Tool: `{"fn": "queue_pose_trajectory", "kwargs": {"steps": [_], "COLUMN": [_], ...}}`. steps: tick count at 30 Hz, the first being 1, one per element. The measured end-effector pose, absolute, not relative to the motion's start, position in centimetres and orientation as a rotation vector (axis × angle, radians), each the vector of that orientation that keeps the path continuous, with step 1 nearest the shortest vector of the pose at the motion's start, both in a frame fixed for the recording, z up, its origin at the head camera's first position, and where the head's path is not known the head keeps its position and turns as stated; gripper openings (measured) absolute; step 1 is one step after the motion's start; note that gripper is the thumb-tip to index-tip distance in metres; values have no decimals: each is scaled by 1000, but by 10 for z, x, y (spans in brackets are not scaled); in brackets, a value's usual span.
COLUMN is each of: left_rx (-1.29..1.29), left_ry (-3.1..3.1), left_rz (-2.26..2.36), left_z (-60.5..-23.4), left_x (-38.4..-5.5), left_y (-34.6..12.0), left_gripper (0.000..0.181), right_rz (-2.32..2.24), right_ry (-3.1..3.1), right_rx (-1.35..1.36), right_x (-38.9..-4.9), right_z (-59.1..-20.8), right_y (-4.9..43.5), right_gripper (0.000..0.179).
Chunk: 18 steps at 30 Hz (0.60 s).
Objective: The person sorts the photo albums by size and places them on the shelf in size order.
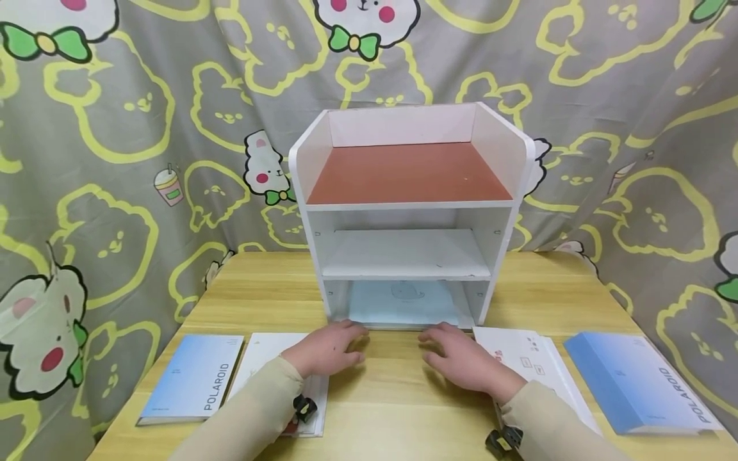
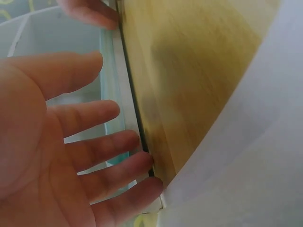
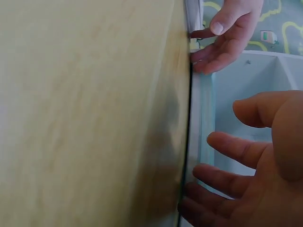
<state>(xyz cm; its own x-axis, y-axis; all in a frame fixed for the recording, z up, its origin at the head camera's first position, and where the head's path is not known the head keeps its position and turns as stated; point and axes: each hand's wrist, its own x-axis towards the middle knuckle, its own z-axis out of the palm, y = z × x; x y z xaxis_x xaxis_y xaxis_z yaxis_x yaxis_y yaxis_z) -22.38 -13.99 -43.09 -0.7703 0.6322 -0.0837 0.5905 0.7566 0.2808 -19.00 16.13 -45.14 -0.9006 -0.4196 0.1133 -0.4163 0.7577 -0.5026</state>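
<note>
A small white shelf unit (image 1: pixel 500 243) with a brown top board stands on the wooden table. In its bottom compartment lies a flat light-blue item (image 1: pixel 375 304) with a whale drawing; in the wrist views its pale-blue edge runs along the shelf front. My left hand (image 1: pixel 330 349), fingers spread, is at the left end of the unit's lower front edge. Near the right end of that edge is my right hand (image 1: pixel 461 360), its fingers also apart. Both palms face inward with nothing held, and fingertips overlap the bottom board's edge in the wrist views.
A white book (image 1: pixel 262 352) lies partly under my left forearm, with a blue POLAROID book (image 1: pixel 193 378) farther left. On the right are white books (image 1: pixel 539 368) partly behind my right wrist, then a thick blue POLAROID book (image 1: pixel 640 384). A patterned curtain (image 1: pixel 403 70) hangs behind.
</note>
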Motion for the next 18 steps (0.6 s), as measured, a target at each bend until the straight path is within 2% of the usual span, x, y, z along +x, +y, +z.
{"fn": "queue_pose_trajectory", "kwargs": {"steps": [7,11,18], "left_rx": [974,986,1009], "left_ry": [2776,2763,2775], "left_rz": [395,386,345], "left_z": [-427,-425,-425], "left_x": [-214,-209,-205], "left_y": [-144,-145,-147], "left_gripper": [55,54,54], "right_rz": [-771,-712,-570], "right_ry": [2944,2966,2957], "right_rx": [-710,-739,-671], "right_x": [-167,-154,-147], "right_z": [-417,-400,-402], "right_y": [181,204,263], "right_gripper": [40,49,72]}}
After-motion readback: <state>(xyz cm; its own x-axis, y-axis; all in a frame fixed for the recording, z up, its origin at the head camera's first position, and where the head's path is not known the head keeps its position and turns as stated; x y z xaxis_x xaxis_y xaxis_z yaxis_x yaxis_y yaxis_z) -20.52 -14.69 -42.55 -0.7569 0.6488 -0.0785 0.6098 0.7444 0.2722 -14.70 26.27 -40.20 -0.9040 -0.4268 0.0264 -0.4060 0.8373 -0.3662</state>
